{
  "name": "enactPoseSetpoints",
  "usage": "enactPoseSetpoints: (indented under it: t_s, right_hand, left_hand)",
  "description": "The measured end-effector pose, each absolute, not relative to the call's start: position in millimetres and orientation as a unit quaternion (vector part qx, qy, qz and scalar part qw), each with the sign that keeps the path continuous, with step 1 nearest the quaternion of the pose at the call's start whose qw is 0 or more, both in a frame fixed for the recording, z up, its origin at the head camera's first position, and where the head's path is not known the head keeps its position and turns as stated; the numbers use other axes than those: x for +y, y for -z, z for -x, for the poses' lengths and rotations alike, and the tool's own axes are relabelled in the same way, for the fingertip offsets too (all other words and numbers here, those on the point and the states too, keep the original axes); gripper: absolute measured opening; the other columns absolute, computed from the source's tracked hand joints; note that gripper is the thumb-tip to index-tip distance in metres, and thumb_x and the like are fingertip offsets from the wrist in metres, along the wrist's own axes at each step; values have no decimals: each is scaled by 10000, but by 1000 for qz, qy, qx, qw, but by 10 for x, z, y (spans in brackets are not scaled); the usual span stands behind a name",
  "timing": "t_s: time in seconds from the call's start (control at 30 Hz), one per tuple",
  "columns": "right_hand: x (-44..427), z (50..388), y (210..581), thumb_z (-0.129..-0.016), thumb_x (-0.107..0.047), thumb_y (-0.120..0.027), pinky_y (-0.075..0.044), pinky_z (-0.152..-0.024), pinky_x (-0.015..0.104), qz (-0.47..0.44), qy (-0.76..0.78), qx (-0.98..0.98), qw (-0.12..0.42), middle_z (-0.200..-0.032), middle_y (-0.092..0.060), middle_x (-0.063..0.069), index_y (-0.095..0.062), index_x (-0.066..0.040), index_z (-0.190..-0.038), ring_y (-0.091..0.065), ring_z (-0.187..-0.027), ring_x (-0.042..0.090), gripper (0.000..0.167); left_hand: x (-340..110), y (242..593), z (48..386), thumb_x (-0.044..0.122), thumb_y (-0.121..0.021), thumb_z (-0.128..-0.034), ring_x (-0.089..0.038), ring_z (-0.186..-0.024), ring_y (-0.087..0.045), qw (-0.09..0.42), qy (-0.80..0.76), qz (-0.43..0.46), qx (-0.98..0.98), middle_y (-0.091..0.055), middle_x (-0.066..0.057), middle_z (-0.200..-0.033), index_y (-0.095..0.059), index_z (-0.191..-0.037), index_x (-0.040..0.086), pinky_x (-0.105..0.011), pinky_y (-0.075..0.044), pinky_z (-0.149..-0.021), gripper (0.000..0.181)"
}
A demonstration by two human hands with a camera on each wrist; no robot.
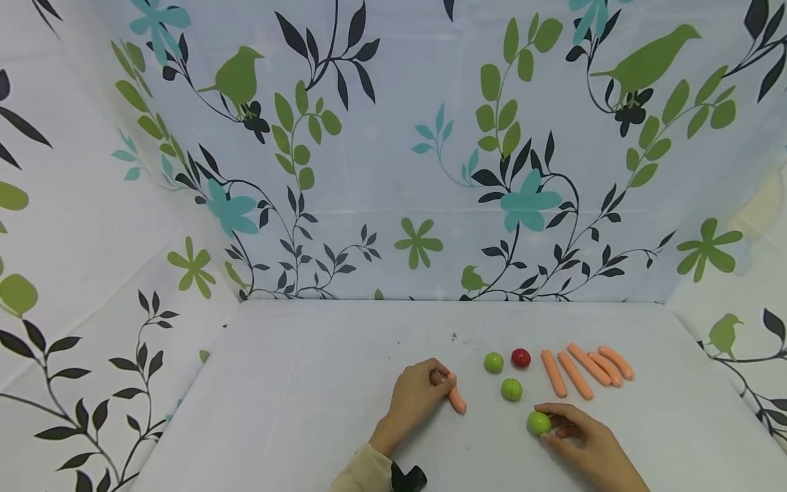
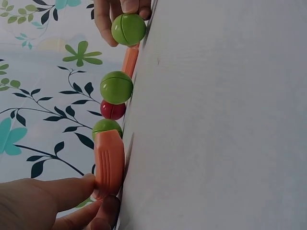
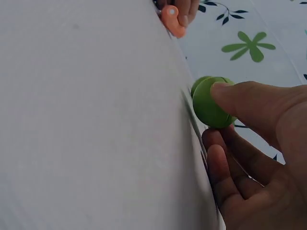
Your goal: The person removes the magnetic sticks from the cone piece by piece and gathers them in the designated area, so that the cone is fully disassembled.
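Observation:
My left hand (image 1: 418, 398) pinches an orange toy sausage (image 1: 458, 402) between thumb and fingers, close to the white table. In the left wrist view that sausage (image 2: 109, 160) stands on end, with grooves along its side. To the right, my right hand (image 1: 584, 441) holds a green ball (image 1: 539, 423) by thumb and fingers. A seam runs round this ball (image 3: 211, 105) in the right wrist view. Between and beyond the hands lie two more green balls, one nearer (image 1: 512, 389) and one farther (image 1: 494, 362), with a red ball (image 1: 520, 358) beside them.
Several more orange sausages (image 1: 578, 376) lie side by side at the right, beyond the right hand. A white cloth covers the table (image 1: 277, 396). Behind it hangs a curtain (image 1: 381, 171) printed with leaves and birds, and similar cloth stands at both sides.

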State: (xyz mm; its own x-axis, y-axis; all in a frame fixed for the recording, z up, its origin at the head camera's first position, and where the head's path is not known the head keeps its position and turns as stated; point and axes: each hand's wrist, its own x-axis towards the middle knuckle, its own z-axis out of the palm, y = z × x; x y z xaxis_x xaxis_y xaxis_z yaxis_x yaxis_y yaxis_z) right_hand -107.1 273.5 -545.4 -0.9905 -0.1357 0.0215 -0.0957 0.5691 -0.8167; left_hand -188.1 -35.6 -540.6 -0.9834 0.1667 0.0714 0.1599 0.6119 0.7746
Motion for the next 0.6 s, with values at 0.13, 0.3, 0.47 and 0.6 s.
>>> enactPoseSetpoints:
  t_s: [0.13, 0.3, 0.47, 0.6]
  right_hand:
    - [2645, 1068, 5455, -915, -238, -805, -532, -808, 195, 52, 443, 895, 20, -1123, -699, -76, -704, -252, -1278, -606, -879, -2, 377]
    - [2559, 1084, 5431, -915, -202, -803, -520, -800, 198, 35, 441, 896, 32, -1135, -697, -31, -694, -230, -1299, -582, -877, 0, 399]
    - [2523, 1095, 5411, -929, -211, -791, -508, -807, 203, 14, 433, 899, 59, -1136, -672, -3, -661, -220, -1349, -560, -892, 19, 440]
    - [2546, 1104, 5409, -935, -215, -785, -517, -815, 200, 17, 429, 901, 66, -1129, -681, -4, -642, -205, -1375, -571, -896, 11, 462]
  left_hand:
    - [-337, 5414, 1862, 360, -734, -970, 4, -626, -546, -2, -420, -99, 902, -689, 115, -720, -762, -1034, 152, -223, -437, -597, 220]
    - [-307, 5416, 1854, 372, -732, -972, 10, -607, -522, -3, -409, -93, 908, -666, 132, -713, -762, -1044, 163, -218, -424, -582, 223]
    - [-291, 5413, 1852, 375, -730, -974, -11, -589, -506, -1, -404, -89, 910, -641, 125, -703, -757, -1044, 158, -223, -413, -559, 229]
    - [-301, 5410, 1844, 394, -717, -982, -30, -613, -521, 7, -407, -92, 909, -647, 105, -730, -755, -1052, 152, -237, -425, -568, 255]
